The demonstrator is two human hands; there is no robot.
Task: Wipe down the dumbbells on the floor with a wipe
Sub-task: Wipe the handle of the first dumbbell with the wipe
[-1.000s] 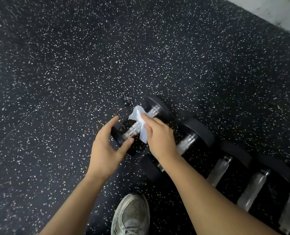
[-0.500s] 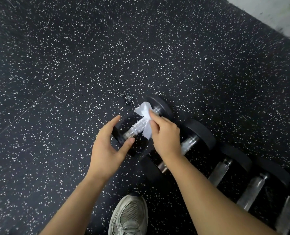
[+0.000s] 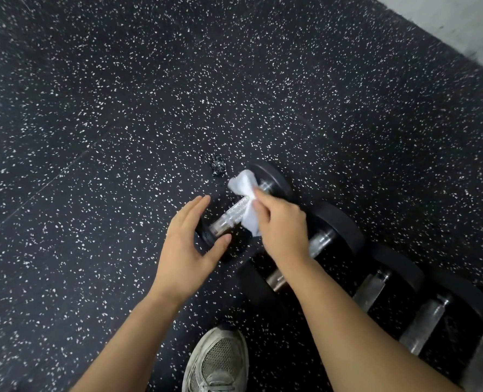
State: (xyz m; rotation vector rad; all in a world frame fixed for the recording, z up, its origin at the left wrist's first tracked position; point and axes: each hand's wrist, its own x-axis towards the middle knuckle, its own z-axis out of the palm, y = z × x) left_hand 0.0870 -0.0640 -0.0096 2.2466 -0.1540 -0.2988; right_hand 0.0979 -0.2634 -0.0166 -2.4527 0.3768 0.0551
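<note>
Floor (image 3: 121, 137): black rubber, flecked white, filling nearly the whole view; pale strip of another surface at the far right corner.
Row of dumbbells (image 3: 404, 301): black heads, metal handles, lying side by side on the floor, running from the middle toward the near right corner.
End dumbbell (image 3: 274, 179): leftmost of the row, handle slanted from near left to far right; far head bare, near head partly hidden behind the left hand.
Left hand (image 3: 184, 250): fingers straight and together, thumb spread wide, cupped beside the near head of the end dumbbell; contact with the head cannot be told, nothing gripped.
Right hand (image 3: 284, 227): over the end dumbbell's handle, fingers curled, pinching the wipe against the bar.
Shoe (image 3: 217, 363): grey mesh trainer at the near edge of the floor, between the two forearms.
Wipe (image 3: 247, 199): white, crumpled, draped across the middle of the handle; far end sticking out past the fingertips toward the far head, near end hanging below the fingers beside the bar.
Debris (image 3: 218, 164): small dark speckled clump on the floor, just left of the far head.
</note>
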